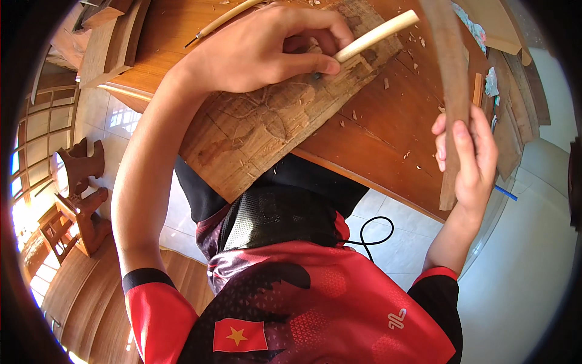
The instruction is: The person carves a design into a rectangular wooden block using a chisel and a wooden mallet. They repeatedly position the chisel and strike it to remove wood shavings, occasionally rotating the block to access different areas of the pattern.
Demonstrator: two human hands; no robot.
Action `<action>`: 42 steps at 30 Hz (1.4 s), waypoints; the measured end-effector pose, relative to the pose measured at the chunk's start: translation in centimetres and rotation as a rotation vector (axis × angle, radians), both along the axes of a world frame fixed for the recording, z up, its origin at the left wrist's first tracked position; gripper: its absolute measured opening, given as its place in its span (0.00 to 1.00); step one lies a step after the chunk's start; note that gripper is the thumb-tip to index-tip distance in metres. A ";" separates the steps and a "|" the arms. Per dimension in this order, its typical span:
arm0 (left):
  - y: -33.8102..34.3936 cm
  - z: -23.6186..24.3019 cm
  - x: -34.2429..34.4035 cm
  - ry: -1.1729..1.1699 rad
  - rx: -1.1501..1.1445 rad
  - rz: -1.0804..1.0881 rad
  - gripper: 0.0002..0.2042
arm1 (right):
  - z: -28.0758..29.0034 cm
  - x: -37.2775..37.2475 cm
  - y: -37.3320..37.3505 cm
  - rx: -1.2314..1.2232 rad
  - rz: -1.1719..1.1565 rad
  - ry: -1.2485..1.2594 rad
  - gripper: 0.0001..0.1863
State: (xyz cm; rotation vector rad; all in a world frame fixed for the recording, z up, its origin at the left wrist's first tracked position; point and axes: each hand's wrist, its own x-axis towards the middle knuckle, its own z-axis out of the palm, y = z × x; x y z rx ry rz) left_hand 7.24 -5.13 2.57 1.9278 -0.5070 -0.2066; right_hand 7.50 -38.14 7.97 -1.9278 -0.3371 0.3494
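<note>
My left hand (260, 51) grips the pale round wooden handle (382, 33) of a tool over a carved board (224, 145); the tool's working end is mostly hidden by my fingers. Carved curving outlines and loose shavings show on the board, which overhangs the near edge of the brown table (364, 139). At the right, my right hand (470, 158) is wrapped round a long flat piece of wood (451, 91), held upright in the picture, its top blurred. A second thin tool (215, 24) with a wooden handle and dark tip lies beyond my left forearm.
Wood pieces (115, 42) lie at the table's back left, more boards (509, 103) and crumpled cloth (470, 24) at the right. A blue pen-like stick (505, 193) pokes out below them. Dark wooden furniture (82, 221) stands at the left; a looped black cable (379, 219) hangs below the table.
</note>
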 end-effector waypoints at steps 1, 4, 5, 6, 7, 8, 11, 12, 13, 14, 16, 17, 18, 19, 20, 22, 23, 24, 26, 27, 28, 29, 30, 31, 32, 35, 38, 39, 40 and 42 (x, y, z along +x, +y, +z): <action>-0.2 0.1 0.2 -0.010 0.012 -0.004 0.11 | 0.2 -0.1 0.0 0.009 -0.042 0.002 0.19; -0.1 -0.1 0.8 -0.046 -0.013 -0.056 0.11 | 0.1 -0.1 -0.1 0.003 -0.035 0.025 0.20; 0.1 -0.3 1.3 -0.069 -0.065 -0.110 0.12 | 0.1 -0.1 -0.1 -0.011 -0.017 0.026 0.20; 0.4 -0.5 1.5 -0.068 -0.059 -0.131 0.12 | 0.2 0.0 -0.2 -0.024 0.001 0.027 0.20; 0.7 -0.5 1.6 -0.067 -0.054 -0.153 0.13 | 0.2 0.0 -0.2 -0.038 0.019 0.027 0.20; 0.8 0.6 1.4 -0.041 0.008 -0.143 0.13 | 0.3 -0.1 -0.2 0.011 -0.010 0.026 0.20; 0.5 -0.1 1.5 -0.145 0.018 -0.123 0.13 | 0.5 -0.3 0.3 0.113 -0.090 0.033 0.19; 0.7 -0.2 1.5 -0.142 0.021 -0.121 0.13 | 0.4 -0.3 0.3 0.056 -0.058 0.051 0.19; 0.8 -0.3 1.4 -0.135 0.024 -0.117 0.13 | 0.3 -0.2 0.3 0.000 -0.026 0.070 0.20; 0.9 1.4 1.2 -0.060 0.051 -0.123 0.13 | 0.2 -0.1 0.4 -0.059 0.003 0.088 0.20; 0.8 1.5 1.3 -0.023 0.071 -0.122 0.13 | 0.3 0.2 0.3 0.018 -0.044 0.071 0.20; 0.5 0.8 1.3 -0.060 0.066 -0.111 0.12 | 0.3 0.3 0.4 0.083 -0.078 0.082 0.20; 0.4 0.3 1.3 -0.096 0.061 -0.100 0.12 | 0.2 0.5 0.5 0.147 -0.111 0.092 0.20; 0.7 0.2 1.2 -0.068 0.082 -0.097 0.12 | 0.0 0.5 0.8 0.133 -0.124 0.113 0.21; 0.8 1.0 1.2 -0.041 0.101 -0.101 0.12 | 0.0 0.6 0.7 -0.042 -0.050 0.121 0.25; 0.7 0.9 1.5 -0.057 0.085 -0.116 0.12 | -0.2 0.8 0.6 -0.040 -0.024 0.200 0.25; 0.6 -0.1 1.5 -0.096 0.052 -0.119 0.12 | -0.1 1.0 0.6 0.043 -0.080 0.191 0.24; 0.6 -0.9 1.6 -0.135 0.020 -0.122 0.12 | 0.2 1.1 0.7 0.125 -0.135 0.182 0.24; 0.6 -1.6 1.8 -0.201 -0.053 -0.124 0.13 | 0.3 1.4 0.9 0.109 -0.104 0.169 0.24; 0.6 -1.6 1.9 -0.184 -0.051 -0.125 0.13 | 0.2 1.3 0.9 0.053 -0.057 0.214 0.24; 0.6 -1.5 1.9 -0.166 -0.048 -0.123 0.13 | 0.2 1.2 0.9 -0.002 -0.011 0.260 0.24; 0.6 -0.6 1.5 -0.097 -0.004 -0.113 0.13 | 0.1 1.2 1.0 -0.010 -0.017 0.241 0.24; 0.6 -0.2 1.3 -0.028 0.040 -0.103 0.13 | 0.3 1.3 0.8 0.011 -0.065 0.209 0.24; 0.6 -0.7 1.5 -0.089 0.003 -0.114 0.14 | 0.5 1.6 0.7 0.092 -0.104 0.164 0.23; 0.5 -1.3 1.7 -0.148 -0.033 -0.123 0.14 | 0.5 1.8 0.7 0.173 -0.141 0.120 0.23; 0.8 -1.8 1.5 -0.178 -0.029 -0.115 0.14 | 0.2 1.5 1.2 -0.041 -0.021 0.193 0.23; 0.7 -1.1 1.5 -0.078 0.004 -0.107 0.15 | 1.0 1.6 1.6 0.147 -0.143 0.184 0.21; 0.7 -0.8 1.4 -0.031 0.009 -0.106 0.15 | 0.9 2.0 1.5 0.168 -0.140 0.108 0.21; 0.7 -0.6 1.2 -0.034 0.012 -0.097 0.15 | 0.8 2.0 1.6 0.094 -0.087 0.159 0.21; 0.9 0.1 1.1 -0.047 0.023 -0.089 0.14 | 0.6 2.0 1.7 -0.051 0.013 0.253 0.22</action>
